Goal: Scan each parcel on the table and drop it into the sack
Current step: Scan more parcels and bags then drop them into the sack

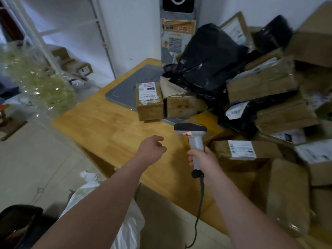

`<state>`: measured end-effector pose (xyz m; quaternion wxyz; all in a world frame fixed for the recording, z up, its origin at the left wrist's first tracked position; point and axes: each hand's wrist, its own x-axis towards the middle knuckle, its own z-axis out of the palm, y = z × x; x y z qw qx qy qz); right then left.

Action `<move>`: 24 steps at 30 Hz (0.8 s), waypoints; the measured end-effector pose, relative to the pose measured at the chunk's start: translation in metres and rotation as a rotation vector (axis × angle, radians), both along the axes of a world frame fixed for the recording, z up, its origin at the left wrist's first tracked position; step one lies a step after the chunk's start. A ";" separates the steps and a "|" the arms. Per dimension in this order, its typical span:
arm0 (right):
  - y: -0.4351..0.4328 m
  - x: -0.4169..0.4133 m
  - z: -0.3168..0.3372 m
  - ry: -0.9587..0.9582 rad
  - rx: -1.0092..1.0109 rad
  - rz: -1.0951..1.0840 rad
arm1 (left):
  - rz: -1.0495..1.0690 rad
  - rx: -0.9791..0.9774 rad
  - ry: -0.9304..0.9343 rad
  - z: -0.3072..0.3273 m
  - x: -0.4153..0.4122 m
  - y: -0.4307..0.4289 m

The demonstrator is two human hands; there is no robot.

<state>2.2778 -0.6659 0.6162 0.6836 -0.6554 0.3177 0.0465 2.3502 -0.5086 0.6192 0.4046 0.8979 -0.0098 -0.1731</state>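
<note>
A: White sack (pixel 128 229) lower left, below the table (pixel 100 123) edge. Nearer hand to the parcel?

B: The left hand (pixel 152 150), fingers loosely curled, empty. The labelled box (pixel 149 103) stands beyond it, centre frame, label up. To the right, the right hand (pixel 203 159) grips the scanner (pixel 195 137).

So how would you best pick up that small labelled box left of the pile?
Probably by its front and back faces, with the free left hand coming from the left. The small box has bare table on that side, while its right face is crowded by a neighbouring box. That keeps the top label clear for the scanner in the right hand.
</note>
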 end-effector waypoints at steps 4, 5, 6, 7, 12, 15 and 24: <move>-0.042 -0.017 0.028 -0.088 0.000 -0.086 | -0.162 0.086 -0.075 -0.001 0.013 -0.050; -0.051 -0.021 0.033 -0.096 -0.015 -0.099 | -0.196 0.098 -0.089 -0.003 0.017 -0.060; -0.059 -0.024 0.037 -0.100 -0.030 -0.115 | -0.219 0.101 -0.096 -0.006 0.022 -0.069; -0.067 -0.027 0.039 -0.104 -0.036 -0.133 | -0.236 0.107 -0.100 -0.009 0.027 -0.076; -0.091 -0.037 0.047 -0.185 0.003 -0.195 | -0.287 0.243 -0.085 -0.025 0.050 -0.100; -0.097 -0.044 0.047 -0.203 -0.015 -0.161 | -0.259 0.239 -0.091 -0.029 0.053 -0.105; -0.095 -0.049 0.044 -0.231 -0.040 -0.023 | -0.062 -0.022 -0.015 -0.026 0.011 -0.067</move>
